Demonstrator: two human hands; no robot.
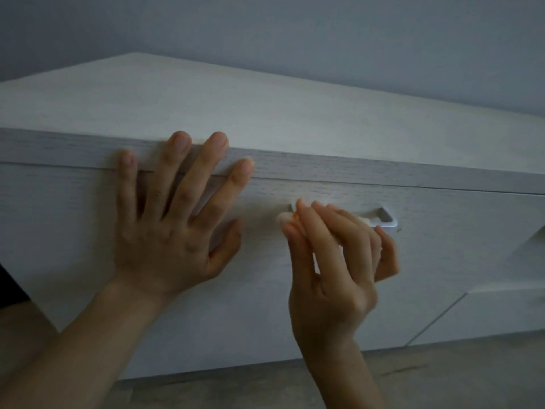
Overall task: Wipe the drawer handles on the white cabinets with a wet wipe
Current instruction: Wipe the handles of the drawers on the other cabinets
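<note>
A low white cabinet (265, 113) fills the view, its top drawer front (442, 261) facing me. A silver bar handle (386, 219) sits on that drawer; only its right end shows clearly. My right hand (336, 261) pinches a small wadded wet wipe (283, 216) against the handle's left part, covering most of the bar. My left hand (174, 219) lies flat with fingers spread on the drawer front, fingertips reaching over the cabinet's top edge, left of the handle.
A grey wall (324, 33) rises behind the cabinet. A second white cabinet front (486, 314) adjoins at the lower right. Grey floor (442, 379) runs along the bottom. A dark object (11, 286) shows at the left edge.
</note>
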